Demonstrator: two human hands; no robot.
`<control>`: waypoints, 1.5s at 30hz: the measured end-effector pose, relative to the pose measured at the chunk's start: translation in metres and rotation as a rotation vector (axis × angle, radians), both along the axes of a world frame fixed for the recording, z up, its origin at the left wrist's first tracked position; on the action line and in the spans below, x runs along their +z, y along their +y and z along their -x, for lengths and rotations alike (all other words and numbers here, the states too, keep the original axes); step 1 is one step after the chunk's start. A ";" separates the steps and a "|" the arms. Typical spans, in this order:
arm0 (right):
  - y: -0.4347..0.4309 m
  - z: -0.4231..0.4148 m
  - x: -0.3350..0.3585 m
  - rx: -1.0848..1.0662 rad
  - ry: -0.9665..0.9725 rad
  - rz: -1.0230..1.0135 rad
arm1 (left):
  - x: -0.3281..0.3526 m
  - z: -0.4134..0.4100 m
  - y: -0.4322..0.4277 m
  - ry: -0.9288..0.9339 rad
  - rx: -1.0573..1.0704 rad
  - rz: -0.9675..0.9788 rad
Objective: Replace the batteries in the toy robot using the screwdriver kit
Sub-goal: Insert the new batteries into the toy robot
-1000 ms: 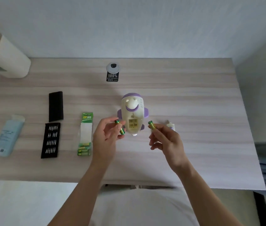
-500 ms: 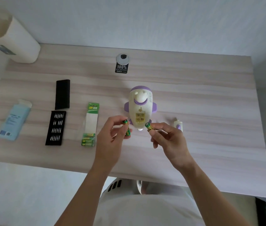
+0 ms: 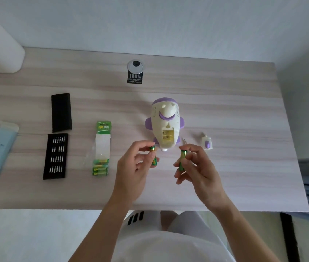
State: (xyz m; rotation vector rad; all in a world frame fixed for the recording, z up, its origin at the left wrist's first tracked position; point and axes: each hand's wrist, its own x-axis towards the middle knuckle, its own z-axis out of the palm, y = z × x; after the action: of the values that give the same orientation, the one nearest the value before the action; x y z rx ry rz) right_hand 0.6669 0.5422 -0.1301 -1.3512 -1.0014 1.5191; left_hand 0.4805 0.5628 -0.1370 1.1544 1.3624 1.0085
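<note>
Desk (image 3: 254, 193) edge seemingly near right hand (image 3: 197, 171)

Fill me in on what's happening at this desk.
A person's left hand pinches one green-and-gold battery and the right hand pinches a second green-and-gold battery. Both are held just in front of the white-and-purple plastic toy robot, which lies on the pale wooden desk with its battery compartment open. Neither battery is in it yet.
</note>
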 end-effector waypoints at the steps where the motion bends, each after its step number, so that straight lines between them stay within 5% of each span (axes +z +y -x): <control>1: -0.001 0.000 -0.002 -0.020 -0.016 -0.012 | -0.003 0.002 0.002 -0.006 -0.012 -0.003; 9: 0.009 0.002 -0.016 -0.220 -0.096 -0.024 | -0.012 0.000 0.022 -0.008 -0.038 -0.057; 27: 0.033 -0.013 -0.020 -0.169 -0.350 -0.020 | -0.013 -0.012 0.031 0.014 0.063 -0.092; 32: 0.040 -0.010 -0.017 -0.180 -0.345 -0.076 | -0.013 -0.020 0.035 0.079 0.115 -0.151; 45: 0.063 0.005 -0.020 -0.115 -0.724 -0.402 | -0.017 -0.027 0.052 0.228 0.042 -0.312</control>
State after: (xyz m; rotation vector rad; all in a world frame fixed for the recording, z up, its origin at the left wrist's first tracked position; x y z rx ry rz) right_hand 0.6617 0.6049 -0.1506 -1.6464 -1.5357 0.6706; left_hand 0.5072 0.6143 -0.1541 1.5158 1.4453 1.1772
